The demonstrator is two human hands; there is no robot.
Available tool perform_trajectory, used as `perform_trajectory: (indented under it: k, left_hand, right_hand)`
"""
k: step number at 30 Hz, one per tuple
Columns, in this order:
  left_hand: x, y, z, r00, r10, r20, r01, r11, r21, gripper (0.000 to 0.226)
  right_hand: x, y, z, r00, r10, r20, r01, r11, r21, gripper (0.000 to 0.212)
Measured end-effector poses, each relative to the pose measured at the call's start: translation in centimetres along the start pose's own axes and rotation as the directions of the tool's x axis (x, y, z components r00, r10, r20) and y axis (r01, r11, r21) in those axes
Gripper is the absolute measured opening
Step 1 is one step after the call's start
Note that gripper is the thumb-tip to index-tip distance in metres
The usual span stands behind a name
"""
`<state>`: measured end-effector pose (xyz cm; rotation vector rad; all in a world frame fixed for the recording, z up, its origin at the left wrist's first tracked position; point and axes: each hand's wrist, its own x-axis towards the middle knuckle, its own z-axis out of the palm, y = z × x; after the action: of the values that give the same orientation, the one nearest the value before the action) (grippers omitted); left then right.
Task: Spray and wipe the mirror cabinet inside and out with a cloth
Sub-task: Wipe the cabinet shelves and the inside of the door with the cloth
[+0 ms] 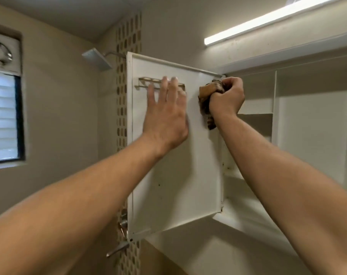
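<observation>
Mirror cabinet: mounted on the wall at upper right; white interior exposed, split by an upright divider into compartments with shelves.
Cabinet door: swung open to the left of the cabinet body, hinged along its right edge; white inner face turned toward the camera.
Door rack: small metal holder fixed near the top of the inner face, toward the free edge.
Cloth: brown, patterned, bunched; pressed against the inner face of the door at its upper right, close to the hinge edge. One end hangs below the fist.
Right hand: fingers curled tightly round the cloth, knuckles toward the camera; the cloth sits between the hand and the door, protruding to the left and downward.
Left hand: laid flat against the door, fingers straight and spread, holding nothing; fingertips overlap the right part of the rack.
Hand spacing: left hand just beside the cloth, on its left, with a strip of bare door between them.
Light tube: lit, running above the cabinet.
Shower head: square, beyond the door's top left corner.
Tile strip: vertical patterned band behind the door's free edge.
Window: far left, with slatted blinds; a vent fan directly above it.
Tap lever: metal, below the door's lower left corner.
</observation>
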<state>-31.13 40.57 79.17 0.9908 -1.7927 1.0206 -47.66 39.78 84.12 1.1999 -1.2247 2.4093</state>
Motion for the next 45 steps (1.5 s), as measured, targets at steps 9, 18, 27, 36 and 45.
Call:
perform_trajectory:
  k: [9, 18, 27, 36, 45]
  left_hand:
    - [6.9, -5.1, -2.6, 0.993, -0.079, 0.085, 0.045, 0.937, 0.345, 0.074]
    - [6.7, -4.3, -0.6, 0.993, -0.099, -0.058, 0.111, 0.949, 0.294, 0.076]
    - [6.7, -4.8, -0.4, 0.992, -0.102, -0.081, 0.116, 0.973, 0.199, 0.071]
    - [7.1, -5.2, -0.9, 0.99, -0.059, -0.125, 0.083, 0.977, 0.197, 0.059]
    - [6.3, -6.0, -2.0, 0.987, 0.022, -0.16, 0.008, 0.983, 0.185, 0.065]
  right_hand:
    - [-5.7, 3.0, 3.5, 0.725, -0.506, 0.467, 0.587, 0.809, -0.034, 0.059]
    - [-0.7, 4.1, 4.2, 0.961, -0.205, 0.183, 0.229, 0.966, -0.12, 0.075]
    - [1.7, 7.4, 3.3, 0.876, -0.359, 0.322, 0.472, 0.774, -0.422, 0.091]
    - [3.1, 8.0, 3.0, 0.865, -0.396, 0.307, 0.501, 0.716, -0.487, 0.083]
    - [3.0, 4.1, 5.0, 0.95, -0.243, 0.197, 0.295, 0.905, -0.307, 0.067]
